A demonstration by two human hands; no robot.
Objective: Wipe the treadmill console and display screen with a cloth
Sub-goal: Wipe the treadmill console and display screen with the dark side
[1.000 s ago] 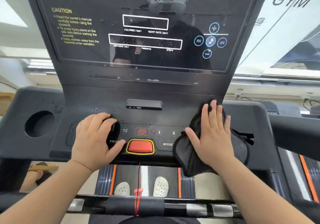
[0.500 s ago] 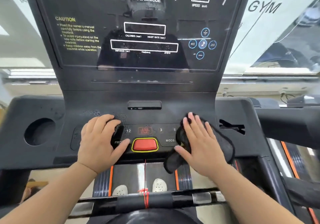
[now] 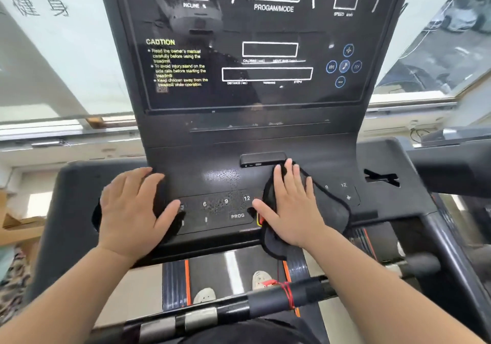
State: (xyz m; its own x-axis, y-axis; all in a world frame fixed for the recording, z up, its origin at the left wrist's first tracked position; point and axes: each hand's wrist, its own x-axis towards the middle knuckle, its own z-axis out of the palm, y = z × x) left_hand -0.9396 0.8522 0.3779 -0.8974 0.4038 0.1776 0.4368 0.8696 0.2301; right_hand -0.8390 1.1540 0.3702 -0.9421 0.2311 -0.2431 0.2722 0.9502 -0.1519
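The black treadmill console fills the middle of the head view, with the dark display screen rising above it. A black cloth lies over the centre of the button panel, and my right hand presses flat on it with straight fingers. The cloth hides most of the red stop button. My left hand rests flat on the console's left side, over the round cup holder. Small droplets speckle the panel between my hands.
A black front handlebar with a red cord tied to it crosses below my arms. Beneath it are the belt and my white shoes. A side handrail juts out right. Windows stand behind the screen.
My right hand has slid the cloth leftward from the console's right side over the red button. My left hand has moved left off the buttons onto the cup-holder area.
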